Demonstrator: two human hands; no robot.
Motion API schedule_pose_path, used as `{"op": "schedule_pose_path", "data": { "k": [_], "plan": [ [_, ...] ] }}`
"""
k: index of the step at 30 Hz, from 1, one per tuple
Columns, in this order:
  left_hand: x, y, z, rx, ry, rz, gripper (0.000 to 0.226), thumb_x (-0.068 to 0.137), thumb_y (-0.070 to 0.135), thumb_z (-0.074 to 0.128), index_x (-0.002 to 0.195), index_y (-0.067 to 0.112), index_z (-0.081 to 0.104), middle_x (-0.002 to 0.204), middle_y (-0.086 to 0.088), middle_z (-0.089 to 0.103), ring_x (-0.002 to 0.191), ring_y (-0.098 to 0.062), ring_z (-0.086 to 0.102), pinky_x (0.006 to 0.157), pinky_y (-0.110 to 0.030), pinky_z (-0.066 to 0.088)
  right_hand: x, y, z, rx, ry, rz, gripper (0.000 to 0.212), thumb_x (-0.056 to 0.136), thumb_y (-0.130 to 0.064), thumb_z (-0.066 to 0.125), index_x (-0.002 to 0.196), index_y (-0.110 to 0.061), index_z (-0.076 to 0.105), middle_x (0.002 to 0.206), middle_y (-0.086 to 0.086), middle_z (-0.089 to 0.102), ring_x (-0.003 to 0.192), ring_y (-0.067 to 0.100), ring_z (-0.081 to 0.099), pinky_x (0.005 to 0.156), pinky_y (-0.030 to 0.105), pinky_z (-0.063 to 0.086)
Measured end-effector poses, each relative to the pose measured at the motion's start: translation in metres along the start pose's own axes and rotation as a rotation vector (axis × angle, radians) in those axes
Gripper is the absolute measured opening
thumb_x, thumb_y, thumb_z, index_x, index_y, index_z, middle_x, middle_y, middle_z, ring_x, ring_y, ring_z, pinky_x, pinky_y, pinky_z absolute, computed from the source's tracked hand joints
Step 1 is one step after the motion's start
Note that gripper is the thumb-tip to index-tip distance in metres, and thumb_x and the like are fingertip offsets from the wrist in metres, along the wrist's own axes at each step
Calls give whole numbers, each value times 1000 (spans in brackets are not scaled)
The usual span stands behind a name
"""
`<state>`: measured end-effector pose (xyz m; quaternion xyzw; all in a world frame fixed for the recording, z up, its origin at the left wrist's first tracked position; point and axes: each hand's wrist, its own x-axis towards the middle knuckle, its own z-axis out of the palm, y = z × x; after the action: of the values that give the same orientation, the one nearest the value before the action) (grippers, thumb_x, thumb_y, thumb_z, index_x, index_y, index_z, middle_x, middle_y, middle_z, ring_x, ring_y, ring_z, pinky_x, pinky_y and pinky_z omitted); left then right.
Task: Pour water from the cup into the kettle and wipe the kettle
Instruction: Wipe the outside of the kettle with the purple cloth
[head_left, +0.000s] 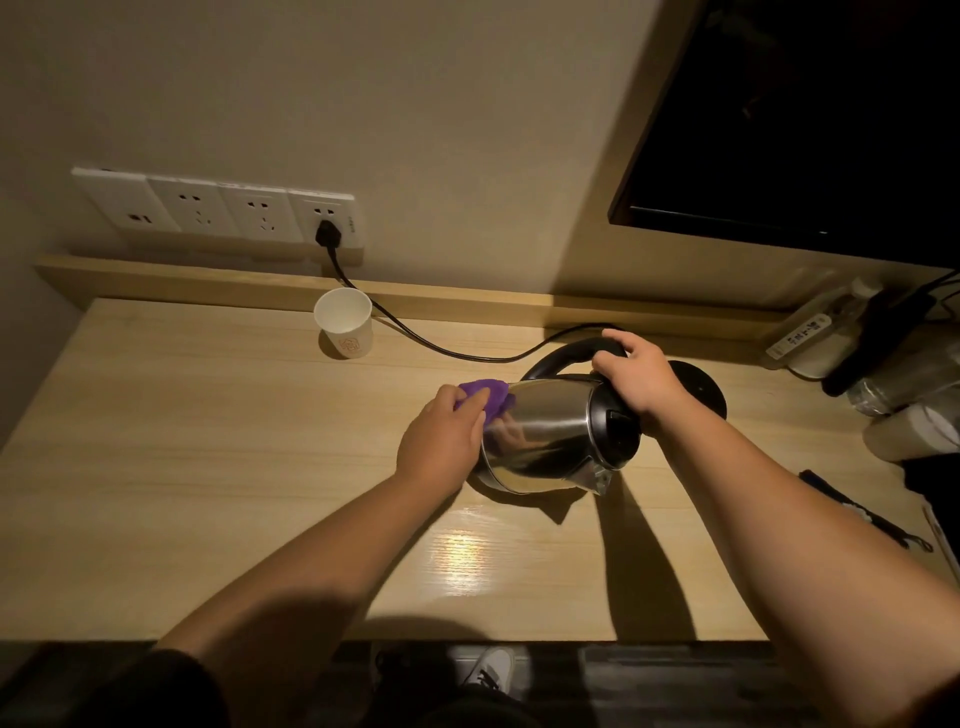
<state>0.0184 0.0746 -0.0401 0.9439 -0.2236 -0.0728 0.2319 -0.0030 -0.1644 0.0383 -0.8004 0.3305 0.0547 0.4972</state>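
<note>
Kettle: stainless-steel electric kettle (545, 436) with black lid and black loop handle, tipped over toward the right, off its base, near the middle of the wooden worktop (208, 467), spout toward the front edge.
Right hand: right hand (641, 376) curled round the black handle at the lid end, holding the kettle tilted.
Left hand: left hand (441, 436) with fingers closed on a crumpled purple cloth (488, 397), pressing it against the kettle's base end.
Cup: white paper cup (344, 323) upright near the back edge of the worktop, left of centre, well apart from the kettle; looks empty, though the inside is dim.
Base: round black kettle base (698, 387) behind the right hand, toward the back right; black power cord (441, 348) running along the back edge up to the white wall socket strip (218, 208).
Right edge: clear bottles (831, 338) and dark items, too dim to name.
Done, by judgement: pouring likely finished, cup set aside.
In hand: wiping the steel body.
Left: remaining sides of the body, then standing the kettle upright, probably on the base.
</note>
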Motion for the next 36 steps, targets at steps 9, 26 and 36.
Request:
{"op": "schedule_pose_path", "data": {
  "k": [9,26,36],
  "plan": [
    [-33,4,23,-57,103,-19,44,98,25,50,140,20,42,127,-9,51,106,-23,53,79,-33,51,0,-2,-4,140,63,171,52,94,-18,56,145,-24,45,123,13,58,91,26,62,61,32,48],
    [-61,2,51,125,23,30,53,99,29,47,148,17,29,138,-7,45,115,-19,49,87,-26,47,1,-5,0,206,187,292,7,89,-15,52,92,-11,58,82,13,57,66,24,52,55,34,40],
    [-56,-1,55,248,-187,190,55,98,25,47,148,21,26,139,-8,42,112,-23,48,83,-33,47,2,-4,-3,290,289,374,14,89,-16,54,77,-8,52,79,13,57,70,24,53,73,37,45]
  ]
}}
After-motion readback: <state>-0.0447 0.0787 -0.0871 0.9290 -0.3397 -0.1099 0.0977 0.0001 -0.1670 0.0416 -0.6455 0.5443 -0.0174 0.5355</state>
